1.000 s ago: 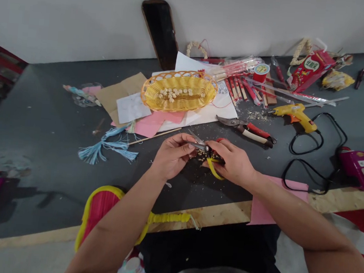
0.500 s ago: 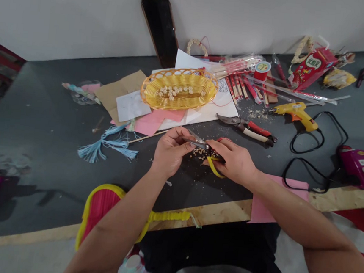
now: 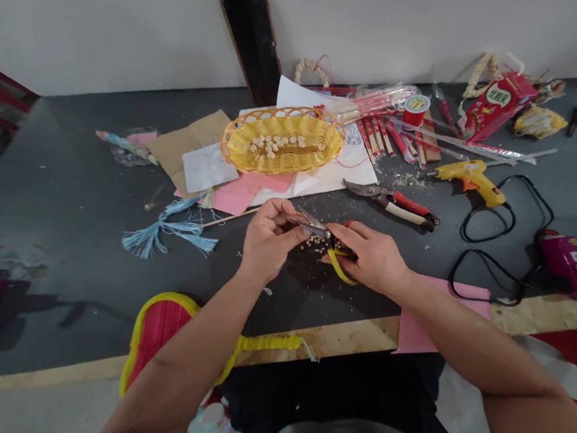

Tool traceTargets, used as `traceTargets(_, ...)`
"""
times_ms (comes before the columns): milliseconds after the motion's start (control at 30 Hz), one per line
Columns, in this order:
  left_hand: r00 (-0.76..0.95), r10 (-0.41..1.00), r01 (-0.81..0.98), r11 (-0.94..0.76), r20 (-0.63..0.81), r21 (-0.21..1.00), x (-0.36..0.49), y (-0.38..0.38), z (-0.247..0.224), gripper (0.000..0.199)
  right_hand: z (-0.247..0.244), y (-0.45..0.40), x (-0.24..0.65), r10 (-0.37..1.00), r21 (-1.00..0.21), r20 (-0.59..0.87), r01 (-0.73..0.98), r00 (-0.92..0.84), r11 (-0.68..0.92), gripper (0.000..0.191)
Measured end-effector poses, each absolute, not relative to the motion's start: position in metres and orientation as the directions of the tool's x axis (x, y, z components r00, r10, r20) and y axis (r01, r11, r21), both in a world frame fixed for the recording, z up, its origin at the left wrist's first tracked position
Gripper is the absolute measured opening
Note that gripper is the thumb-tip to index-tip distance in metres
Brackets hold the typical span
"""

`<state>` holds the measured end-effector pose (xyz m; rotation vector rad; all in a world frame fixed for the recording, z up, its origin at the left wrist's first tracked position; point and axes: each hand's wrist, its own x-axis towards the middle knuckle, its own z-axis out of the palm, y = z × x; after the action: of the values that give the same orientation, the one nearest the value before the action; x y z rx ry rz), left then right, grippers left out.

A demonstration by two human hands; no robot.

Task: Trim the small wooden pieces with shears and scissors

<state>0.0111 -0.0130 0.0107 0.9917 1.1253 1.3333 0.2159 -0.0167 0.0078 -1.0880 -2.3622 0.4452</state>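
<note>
My right hand [image 3: 373,256] is closed around scissors [image 3: 328,234] with yellow and red on the handles; their blades point left and stand slightly apart. Beside the blade tips, my left hand [image 3: 270,238] is closed in a pinch on something too small to make out. Small beige bits [image 3: 316,244] lie scattered on the dark table [image 3: 90,226] beneath and between the hands. Above them sits a yellow woven basket [image 3: 285,142] with small pale flower-like pieces [image 3: 272,145] inside.
Red-and-white-handled pruners [image 3: 393,204] lie right of centre, with a yellow glue gun [image 3: 470,182] beyond. A blue tassel [image 3: 171,230] is at left. A phone [image 3: 250,45] leans on the wall. A red-and-yellow item [image 3: 157,333] hangs over the front edge.
The scissor blades look slightly further apart, and my left hand has shifted very slightly. My right hand keeps its hold on the scissors.
</note>
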Motion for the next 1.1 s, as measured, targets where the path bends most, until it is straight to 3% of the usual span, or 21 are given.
traceTargets(333,-0.094,0.994,-0.192,0.039,-0.058,0.981,0.012,-0.016,0.012,0.056,0.008,-0.022,0.219,0.758,-0.307,0.296,0.693,-0.582,0.652,0.036)
traceTargets(433,-0.082,0.996,-0.136,0.026,-0.037,0.990,0.012,-0.015,0.013,0.051,0.005,-0.020,0.220,0.774,-0.379,0.294,0.674,-0.561,0.633,0.037)
traceTargets(533,-0.057,0.998,0.099,-0.012,0.017,0.995,0.007,-0.014,0.012,0.034,0.003,-0.014,0.223,0.820,-0.544,0.329,0.617,-0.467,0.569,0.041)
traceTargets(633,0.020,0.994,0.450,-0.104,0.106,0.887,0.000,-0.013,0.011,0.014,0.004,-0.006,0.227,0.872,-0.667,0.352,0.562,-0.340,0.488,0.041)
traceTargets(733,0.129,0.983,0.607,-0.184,0.132,0.773,-0.004,-0.011,0.010,0.009,0.005,0.000,0.231,0.899,-0.722,0.324,0.537,-0.295,0.436,0.042)
traceTargets(833,0.167,0.978,0.634,-0.204,0.125,0.746,-0.006,-0.010,0.010,0.011,0.004,0.002,0.233,0.907,-0.730,0.298,0.542,-0.297,0.417,0.043)
traceTargets(967,0.174,0.971,0.665,-0.240,0.166,0.707,-0.011,-0.006,0.010,0.010,0.002,0.001,0.234,0.886,-0.640,0.330,0.612,-0.327,0.464,0.041)
traceTargets(1100,0.352,0.911,0.642,-0.401,0.214,0.654,-0.014,-0.004,0.006,0.014,0.002,0.001,0.236,0.874,-0.604,0.322,0.632,-0.365,0.486,0.038)
